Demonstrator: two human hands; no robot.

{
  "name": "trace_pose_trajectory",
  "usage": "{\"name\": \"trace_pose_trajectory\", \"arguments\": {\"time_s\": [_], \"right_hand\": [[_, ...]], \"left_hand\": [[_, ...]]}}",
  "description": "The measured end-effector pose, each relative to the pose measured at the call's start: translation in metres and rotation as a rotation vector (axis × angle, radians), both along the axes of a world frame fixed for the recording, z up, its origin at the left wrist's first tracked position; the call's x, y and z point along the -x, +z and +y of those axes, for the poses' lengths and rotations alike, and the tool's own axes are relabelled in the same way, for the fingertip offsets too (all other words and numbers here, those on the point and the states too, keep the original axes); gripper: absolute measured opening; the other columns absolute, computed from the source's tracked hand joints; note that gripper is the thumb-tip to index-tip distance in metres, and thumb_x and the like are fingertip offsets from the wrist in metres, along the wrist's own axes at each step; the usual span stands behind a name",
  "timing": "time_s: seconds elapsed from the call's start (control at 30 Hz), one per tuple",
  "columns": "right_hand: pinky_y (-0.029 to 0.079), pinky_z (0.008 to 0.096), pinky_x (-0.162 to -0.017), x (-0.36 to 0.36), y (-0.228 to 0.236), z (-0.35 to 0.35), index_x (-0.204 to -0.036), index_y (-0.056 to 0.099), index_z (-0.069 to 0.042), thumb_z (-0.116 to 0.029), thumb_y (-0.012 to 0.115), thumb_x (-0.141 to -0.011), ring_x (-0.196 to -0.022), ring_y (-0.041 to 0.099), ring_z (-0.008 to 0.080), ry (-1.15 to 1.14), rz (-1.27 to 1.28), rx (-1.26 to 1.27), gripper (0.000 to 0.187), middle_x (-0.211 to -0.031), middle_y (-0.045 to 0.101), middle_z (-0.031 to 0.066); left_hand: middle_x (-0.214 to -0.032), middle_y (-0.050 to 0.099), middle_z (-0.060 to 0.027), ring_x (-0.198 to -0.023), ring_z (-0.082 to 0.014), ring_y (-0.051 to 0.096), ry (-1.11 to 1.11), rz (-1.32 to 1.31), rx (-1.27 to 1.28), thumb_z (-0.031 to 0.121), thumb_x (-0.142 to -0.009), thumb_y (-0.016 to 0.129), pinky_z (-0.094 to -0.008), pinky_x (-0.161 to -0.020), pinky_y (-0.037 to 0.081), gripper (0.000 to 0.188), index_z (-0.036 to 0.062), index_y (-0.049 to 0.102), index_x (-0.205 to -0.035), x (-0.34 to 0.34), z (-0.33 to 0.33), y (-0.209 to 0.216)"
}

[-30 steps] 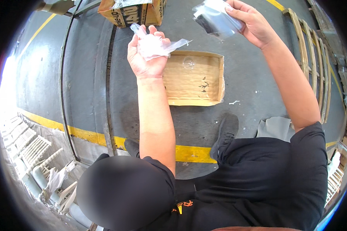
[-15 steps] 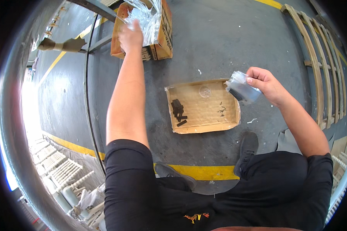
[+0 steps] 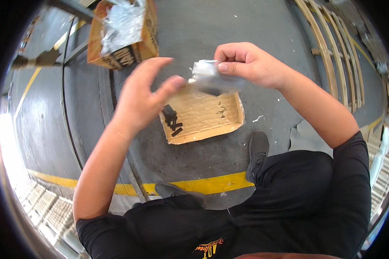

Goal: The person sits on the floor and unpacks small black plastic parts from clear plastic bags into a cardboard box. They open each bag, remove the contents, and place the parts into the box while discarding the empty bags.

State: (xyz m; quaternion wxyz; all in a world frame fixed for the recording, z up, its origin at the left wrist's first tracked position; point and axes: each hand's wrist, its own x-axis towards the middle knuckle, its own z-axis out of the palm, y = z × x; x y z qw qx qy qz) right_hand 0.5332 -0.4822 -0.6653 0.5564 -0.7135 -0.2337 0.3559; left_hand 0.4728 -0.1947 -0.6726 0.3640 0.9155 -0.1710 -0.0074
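Observation:
My right hand (image 3: 250, 64) pinches a small stack of clear plastic bags (image 3: 222, 83) by one edge, above the far part of a shallow cardboard tray (image 3: 199, 123). Something dark shows through the plastic. Just left of the bags is my left hand (image 3: 145, 93), blurred a little, its thumb and fingers apart and nothing visible between them. Several short black pieces (image 3: 170, 115) lie at the left side of the tray. Dark shreds (image 3: 221, 110) are scattered toward its right. The bags and hands hide part of the tray's far edge.
An open carton (image 3: 125, 56) filled with clear plastic (image 3: 123, 26) stands at far left, beside a metal frame (image 3: 71, 9). A wooden pallet (image 3: 333, 56) is at far right. A yellow line (image 3: 220, 183) crosses the grey floor by my shoes (image 3: 258, 151).
My left hand has come back from the carton to beside the bags, its fingers apart. My right hand has carried the bags leftward over the tray. The whole view has shifted.

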Motion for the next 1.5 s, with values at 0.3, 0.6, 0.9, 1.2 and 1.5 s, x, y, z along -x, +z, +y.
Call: {"name": "trace_pose_trajectory", "arguments": {"time_s": [0.3,0.6,0.9,1.2,1.5], "right_hand": [[0.046,0.0293,-0.074,0.037,0.023,0.083,-0.096,0.066,-0.002,-0.016,0.063,-0.098,-0.081,0.055,0.0112,-0.150,-0.215,-0.060,0.014,-0.084,0.063,0.0022],[0.048,0.0287,-0.071,0.050,0.031,0.072,-0.097,0.067,-0.002,-0.017,0.070,-0.094,-0.076,0.059,0.0113,0.053,-0.491,0.116,0.015,-0.081,0.067,0.0041],[0.049,0.0309,-0.071,0.038,0.029,0.055,-0.089,0.068,-0.002,-0.015,0.073,-0.091,-0.075,0.060,0.0126,0.139,-0.413,0.114,0.014,-0.076,0.067,0.0039],[0.044,0.0232,-0.068,0.020,0.030,0.041,-0.086,0.068,-0.005,-0.019,0.075,-0.093,-0.075,0.054,0.0040,0.047,-0.094,-0.049,0.017,-0.076,0.061,-0.0058],[0.045,0.0239,-0.075,0.031,0.032,0.063,-0.097,0.067,-0.005,-0.025,0.072,-0.096,-0.083,0.055,0.0041,0.098,0.088,-0.188,0.021,-0.087,0.062,-0.0044]], "left_hand": [[-0.097,0.072,-0.0046,-0.088,-0.0100,0.065,0.179,0.487,0.709,0.012,-0.092,0.073,-0.0274,-0.080,0.053,0.027,-0.0031,0.068,-0.113,0.051,0.003,0.019],[-0.094,0.072,-0.0029,-0.084,-0.0077,0.063,0.248,0.494,0.660,0.016,-0.093,0.071,-0.0270,-0.076,0.051,0.023,-0.0022,0.072,-0.107,0.071,-0.005,0.023],[-0.090,0.071,-0.0028,-0.084,-0.0067,0.062,0.182,0.565,0.593,0.020,-0.095,0.071,-0.0267,-0.076,0.050,0.026,-0.0043,0.071,-0.104,0.075,-0.018,0.025],[-0.094,0.070,-0.0004,-0.086,-0.0067,0.061,0.162,0.533,0.613,0.024,-0.097,0.071,-0.0249,-0.080,0.048,0.030,-0.0028,0.071,-0.109,0.085,-0.007,0.031],[-0.103,0.071,-0.0032,-0.097,-0.0090,0.061,0.128,0.554,0.561,0.023,-0.095,0.074,-0.0267,-0.089,0.048,0.031,-0.0026,0.070,-0.112,0.075,0.018,0.015]]}}
